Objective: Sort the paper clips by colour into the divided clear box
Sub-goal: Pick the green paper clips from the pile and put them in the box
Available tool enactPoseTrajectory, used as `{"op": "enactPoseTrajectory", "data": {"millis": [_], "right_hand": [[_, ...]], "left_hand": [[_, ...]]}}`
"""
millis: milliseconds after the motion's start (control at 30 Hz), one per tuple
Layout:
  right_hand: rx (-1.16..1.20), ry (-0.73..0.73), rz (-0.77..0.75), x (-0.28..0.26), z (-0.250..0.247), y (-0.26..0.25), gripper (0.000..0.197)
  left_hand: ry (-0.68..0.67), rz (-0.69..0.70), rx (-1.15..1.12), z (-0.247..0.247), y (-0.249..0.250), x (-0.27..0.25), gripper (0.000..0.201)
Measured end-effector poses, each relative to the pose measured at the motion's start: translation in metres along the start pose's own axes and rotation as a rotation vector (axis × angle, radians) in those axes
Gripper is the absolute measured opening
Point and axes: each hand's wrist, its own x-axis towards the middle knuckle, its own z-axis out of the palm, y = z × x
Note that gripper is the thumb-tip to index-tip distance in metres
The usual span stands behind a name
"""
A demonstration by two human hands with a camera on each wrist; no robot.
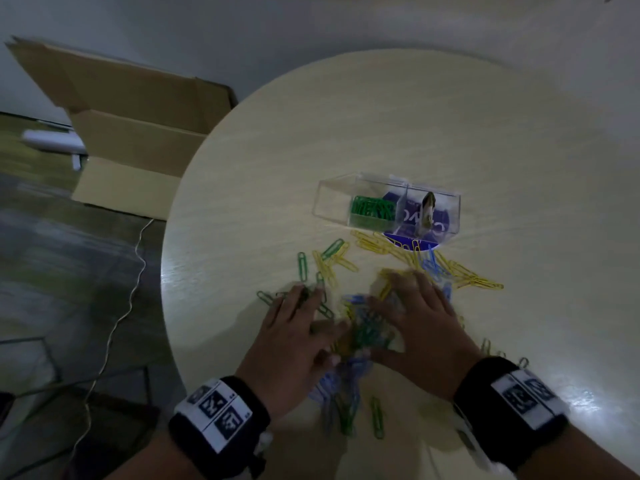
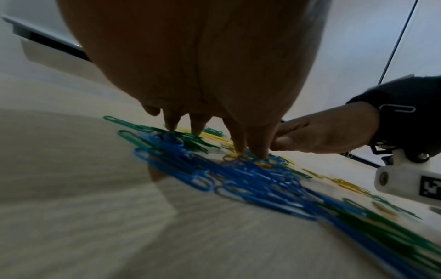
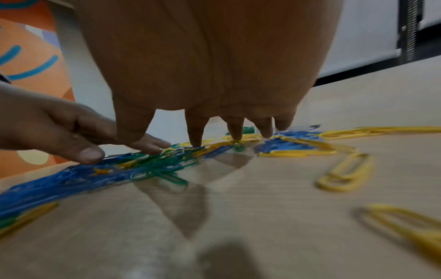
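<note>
left hand: (image 1: 298, 327) lower centre of the head view, fingers spread and relaxed, tips pressing down on the clips, not gripping any as far as I can tell
right hand: (image 1: 419, 317) just right of it, same deal, splayed flat with fingertips (image 3: 235, 135) planted on yellow and blue clips
mixed pile: (image 1: 360, 336) sits right between the 2 hands, blue, green and yellow all tangled
key relation: the divided clear box (image 1: 446, 216) lies up-frame of both hands, past the pile; the right hand looks nearer to it, so I'd guess that one does the drop
box contents: green clips (image 1: 372, 210) in the middle cell, the left cell looks bare, the right cell is hard to read through the print underneath
loose yellow clips: (image 1: 467, 273) scattered up-right of the right hand, long axes mostly slanting toward the lower right
loose green clips: (image 1: 302, 265) up-left of the left hand, mostly pointing up-frame
materials: thin coated wire loops, slick looking; box is hard see-through plastic; table (image 1: 346, 133) is round, pale wood grain, a bit glossy
</note>
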Motion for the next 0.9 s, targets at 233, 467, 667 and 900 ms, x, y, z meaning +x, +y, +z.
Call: {"op": "enactPoseTrajectory", "data": {"millis": [233, 467, 667, 900], "right_hand": [[0.119, 0.27, -0.071, 0.024, -0.012, 0.002, 0.052], [-0.102, 0.15, -0.142, 0.066, -0.009, -0.022, 0.052], [-0.01, 0.39, -0.117, 0.059, -0.02, -0.006, 0.027], [-0.063, 0.151, -0.262, 0.122, -0.034, -0.038, 0.038]], "left_hand": [[0.34, -0.166, -0.132, -0.021, -0.026, 0.01, 0.035], [0.312, -0.033, 0.055, -0.028, -0.064, 0.049, 0.058], [0.376, -0.045, 0.065, -0.033, -0.079, 0.056, 0.023], [0.245, -0.069, 0.05, -0.049, -0.079, 0.064, 0.004]]}}
